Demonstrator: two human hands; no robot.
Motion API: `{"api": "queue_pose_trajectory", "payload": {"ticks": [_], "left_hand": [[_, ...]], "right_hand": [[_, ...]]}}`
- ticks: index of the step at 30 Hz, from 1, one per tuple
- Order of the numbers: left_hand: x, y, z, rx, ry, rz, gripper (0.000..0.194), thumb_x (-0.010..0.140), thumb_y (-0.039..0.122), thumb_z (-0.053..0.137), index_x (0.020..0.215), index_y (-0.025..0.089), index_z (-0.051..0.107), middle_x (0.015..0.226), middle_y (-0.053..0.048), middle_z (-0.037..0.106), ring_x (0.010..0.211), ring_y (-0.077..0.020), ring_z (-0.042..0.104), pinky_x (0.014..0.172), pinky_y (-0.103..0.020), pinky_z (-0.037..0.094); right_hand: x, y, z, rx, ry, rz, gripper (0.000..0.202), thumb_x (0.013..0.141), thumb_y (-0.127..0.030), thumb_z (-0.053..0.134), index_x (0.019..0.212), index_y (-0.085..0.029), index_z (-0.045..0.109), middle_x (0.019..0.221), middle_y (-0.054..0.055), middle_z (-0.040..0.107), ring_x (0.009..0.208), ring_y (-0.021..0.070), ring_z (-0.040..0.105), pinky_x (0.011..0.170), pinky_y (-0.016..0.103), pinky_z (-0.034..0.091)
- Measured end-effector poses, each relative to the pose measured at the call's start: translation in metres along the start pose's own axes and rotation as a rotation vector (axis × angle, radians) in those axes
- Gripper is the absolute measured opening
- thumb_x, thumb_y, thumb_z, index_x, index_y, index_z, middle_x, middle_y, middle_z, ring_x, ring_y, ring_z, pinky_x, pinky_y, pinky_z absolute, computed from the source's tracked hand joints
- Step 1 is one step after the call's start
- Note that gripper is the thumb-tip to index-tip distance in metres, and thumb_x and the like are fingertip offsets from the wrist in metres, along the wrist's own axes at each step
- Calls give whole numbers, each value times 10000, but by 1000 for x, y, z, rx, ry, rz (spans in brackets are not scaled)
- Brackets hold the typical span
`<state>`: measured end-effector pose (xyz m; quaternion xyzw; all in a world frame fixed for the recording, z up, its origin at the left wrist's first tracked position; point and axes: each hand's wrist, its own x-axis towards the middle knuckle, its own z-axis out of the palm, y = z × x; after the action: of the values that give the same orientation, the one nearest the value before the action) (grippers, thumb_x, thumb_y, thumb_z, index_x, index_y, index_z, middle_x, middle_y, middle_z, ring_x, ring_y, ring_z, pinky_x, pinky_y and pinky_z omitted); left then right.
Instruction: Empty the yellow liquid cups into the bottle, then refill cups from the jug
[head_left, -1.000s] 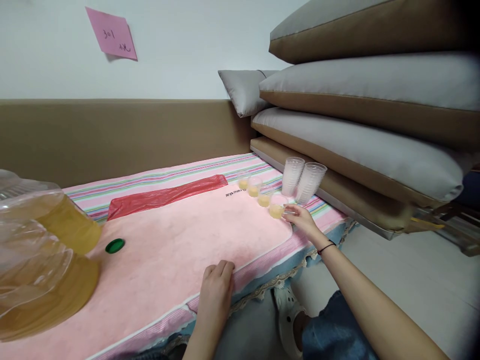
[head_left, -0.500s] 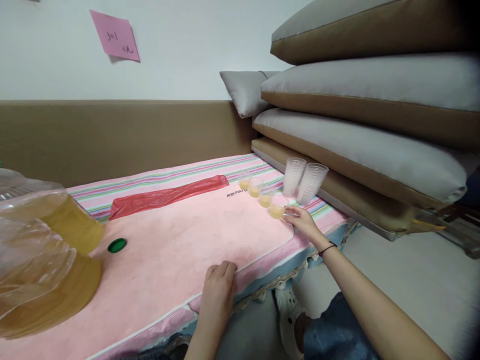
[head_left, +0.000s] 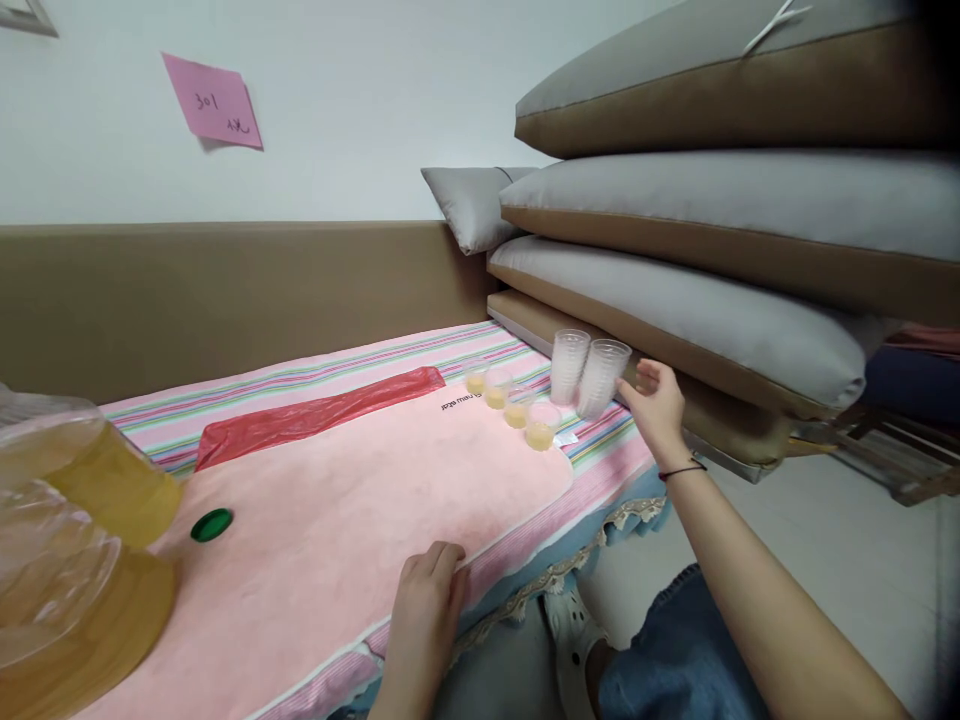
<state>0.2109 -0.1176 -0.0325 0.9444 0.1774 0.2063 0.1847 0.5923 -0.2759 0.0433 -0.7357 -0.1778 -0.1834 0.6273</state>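
Note:
My right hand (head_left: 656,408) is beside the right-hand stack of clear plastic cups (head_left: 602,380), its thumb and fingers apart and nothing in its grasp. The thumb tip is at the stack's side; whether it touches I cannot tell. Another stack of clear plastic cups (head_left: 569,368) stands just left of it. Several small clear cups with pale yellow liquid stand in a slanting row on the mat's far right corner; the nearest is this cup (head_left: 540,434). My left hand (head_left: 429,600) rests on the front edge of the pink mat (head_left: 322,540), fingers curled together.
Large clear containers of yellow liquid (head_left: 112,620), partly covered by clear plastic, stand at the left. A green cap (head_left: 211,525) lies near them. Folded red plastic (head_left: 315,415) stretches along the mat's back edge. Thick grey-brown cushions (head_left: 675,200) are stacked at the right.
My right hand has let go of the nearest cup of yellow liquid and moved right to the cup stacks. My left hand stays on the mat edge. The view has shifted slightly.

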Motion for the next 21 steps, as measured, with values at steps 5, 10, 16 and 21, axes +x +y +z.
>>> {"api": "queue_pose_trajectory", "payload": {"ticks": [5,10,16,21], "left_hand": [[0,2,-2,-1,121,18,186,964,297,462,925,220,626,895,-43,705,737,-194,640,701,-328,487],[0,0,-3,-4,133,66,147,951,276,493,908,236,628,861,-25,712,709,-183,646,661,-298,485],[-2,0,2,-6,180,3,204,977,307,430,916,241,613,879,-34,700,733,-199,639,703,-327,485],[-3,2,1,-11,196,9,238,984,322,407,912,238,617,886,-41,700,726,-198,640,703,-328,489]], "right_hand": [[51,-1,10,-35,-35,26,919,494,-472,851,1289,-198,479,1246,161,612,1141,328,599,990,505,463],[70,5,22,-44,-100,30,1078,440,-491,879,1363,-183,416,1191,147,632,1108,313,616,994,493,460],[68,2,23,-63,-86,4,1043,500,-482,857,1385,-188,391,1116,113,673,1093,299,622,1004,501,452],[69,-9,22,-43,-60,-28,1003,533,-459,830,1381,-166,382,1157,142,670,1099,298,636,987,469,483]]}}
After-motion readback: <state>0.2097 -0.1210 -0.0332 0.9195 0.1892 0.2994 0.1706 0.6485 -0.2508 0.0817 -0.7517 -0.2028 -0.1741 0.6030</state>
